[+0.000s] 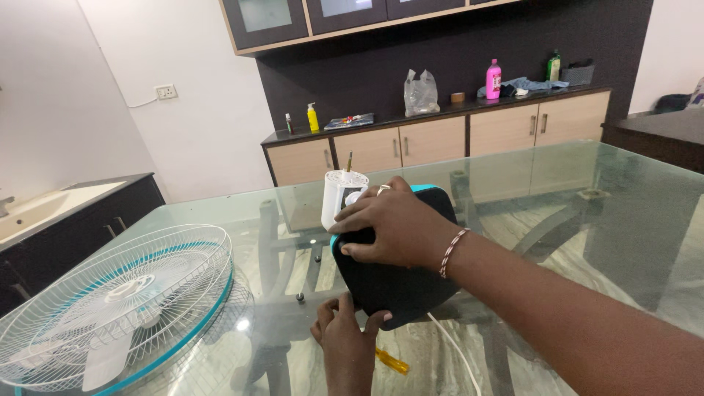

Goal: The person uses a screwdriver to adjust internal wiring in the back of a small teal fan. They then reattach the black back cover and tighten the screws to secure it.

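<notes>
Item: black rounded fan base with a teal edge (400, 282), tipped up on the glass-topped table (587, 198), near the middle of the near side. A white cylindrical motor housing with a thin shaft (339, 192) stands at its far end.

Right hand (392, 224): laid flat over the upper part of the base, fingers spread and pressing on it, a ring on one finger and a beaded bracelet at the wrist.

Left hand (346, 334): below the base, fingers curled about its lower edge, thumb touching the black face.

Nearby: white wire fan grille with a teal rim and white blades (117, 301), lying flat to the left, apart from both hands. Yellow-handled screwdriver (390, 361) on the glass just right of the left hand. White cord (455, 348) trailing from under the base.
</notes>
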